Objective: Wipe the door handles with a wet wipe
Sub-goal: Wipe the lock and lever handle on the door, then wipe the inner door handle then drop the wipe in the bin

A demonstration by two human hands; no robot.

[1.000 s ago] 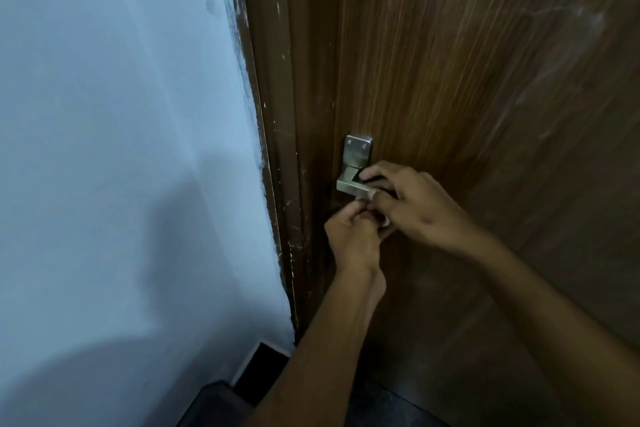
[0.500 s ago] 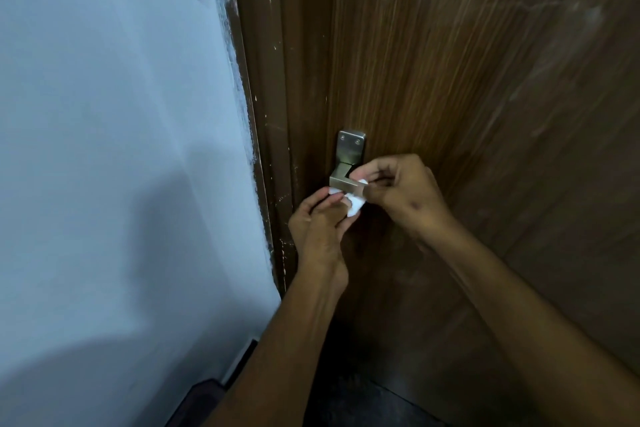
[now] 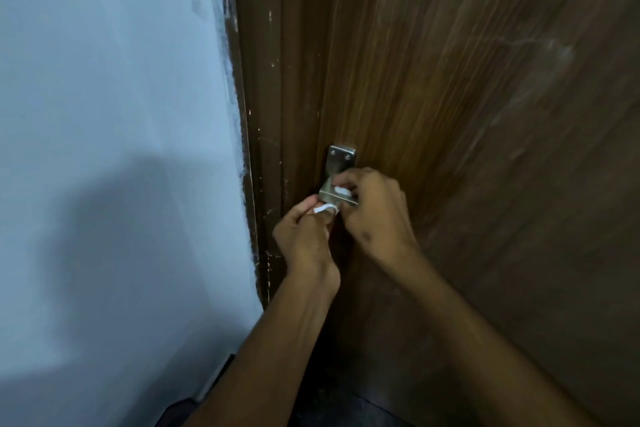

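**At the door's left edge: wipe threaded round a short metal handle**

On the door's left margin, just beside the frame, sits the door handle (image 3: 337, 196): a small metal piece whose flat plate, with two screws, lies against the wood and whose bar juts out toward us before bending to the right. We judge its long axis to run roughly level, left to right along the door face, with the free corner pointing left toward the frame; our right hand (image 3: 375, 215) hides the right end, so we cannot say how far it extends.

We have the wet wipe (image 3: 325, 208) looped round that bar. One white patch shows above the bar under the right fingertips, another below it by the left thumb, so the wipe seems to pass behind or under the metal. Both hands are closed in a pinch on the wipe, the left hand (image 3: 304, 236) from below and left of the handle, the right from the right and slightly above, curled over the bar.

Both hands touch or nearly touch the handle; the right is nearer, lying over it. The next stroke, we judge, runs along the bar, pulling the wipe's ends alternately.

Outward lie the brown door (image 3: 467, 114), the darker door frame (image 3: 263, 149) and the pale wall (image 3: 114, 97).
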